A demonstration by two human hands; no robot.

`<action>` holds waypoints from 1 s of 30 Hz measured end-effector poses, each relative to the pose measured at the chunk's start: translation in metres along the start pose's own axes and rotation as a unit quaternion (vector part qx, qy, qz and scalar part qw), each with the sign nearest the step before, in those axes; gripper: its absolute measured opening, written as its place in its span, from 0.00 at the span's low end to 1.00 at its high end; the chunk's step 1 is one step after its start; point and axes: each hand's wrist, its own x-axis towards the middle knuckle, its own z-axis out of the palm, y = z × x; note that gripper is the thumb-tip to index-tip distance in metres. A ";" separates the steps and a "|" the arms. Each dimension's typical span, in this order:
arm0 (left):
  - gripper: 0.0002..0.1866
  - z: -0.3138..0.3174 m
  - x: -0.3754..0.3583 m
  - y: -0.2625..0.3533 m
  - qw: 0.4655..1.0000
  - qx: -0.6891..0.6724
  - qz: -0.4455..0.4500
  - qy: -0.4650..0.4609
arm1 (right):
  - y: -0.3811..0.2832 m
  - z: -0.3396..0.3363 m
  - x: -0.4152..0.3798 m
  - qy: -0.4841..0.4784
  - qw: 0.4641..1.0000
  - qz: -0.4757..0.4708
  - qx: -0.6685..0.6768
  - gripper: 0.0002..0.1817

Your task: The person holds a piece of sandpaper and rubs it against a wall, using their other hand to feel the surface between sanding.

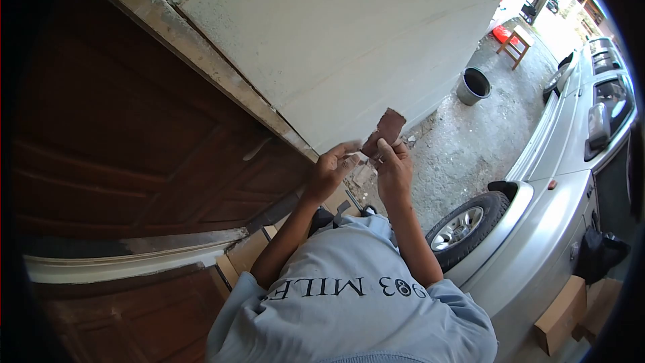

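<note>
A strip of reddish-brown sandpaper [385,130] with a torn, ragged edge stands up from my right hand [394,169]. The thumb of that hand presses on its face, with the fingers behind it. My left hand [333,171] is close by on the left, its fingertips near the lower left edge of the strip. The left index finger and thumb look spread apart and pale with dust. Slight blur hides whether they touch the sandpaper.
A brown panelled door [134,134] in a worn frame is on the left, beside a pale wall [322,40]. To the right stands a silver car [537,208]. Farther off are a dark bucket [474,86] and a wooden stool [515,46]. Cardboard [563,312] lies lower right.
</note>
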 end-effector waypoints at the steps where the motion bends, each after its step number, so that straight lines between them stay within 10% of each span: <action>1: 0.16 0.004 0.000 0.003 1.000 0.009 0.001 0.013 | 0.000 0.002 -0.002 -0.005 1.000 0.006 -0.003 0.06; 8: 0.09 0.006 0.002 0.010 0.984 0.081 0.033 0.152 | 0.006 -0.002 -0.007 -0.007 0.999 0.025 -0.042 0.13; 12: 0.06 -0.020 -0.001 0.027 0.924 0.352 0.146 0.038 | -0.018 0.012 -0.008 0.128 0.818 -0.404 -0.388 0.28; 16: 0.06 -0.034 -0.006 0.040 0.870 0.445 0.165 -0.135 | -0.042 0.013 -0.006 -0.312 0.652 -0.290 -0.628 0.25; 19: 0.06 -0.040 -0.004 0.049 0.854 0.470 0.163 -0.155 | -0.021 0.003 0.006 -0.377 0.671 -0.013 -0.638 0.20; 23: 0.05 -0.050 -0.006 0.057 0.910 0.387 0.131 -0.067 | -0.014 0.016 0.004 -0.333 0.822 -0.048 -0.460 0.17; 30: 0.04 -0.079 -0.008 0.083 0.930 0.337 0.148 -0.002 | -0.034 0.057 0.028 -0.408 0.760 -0.014 -0.505 0.11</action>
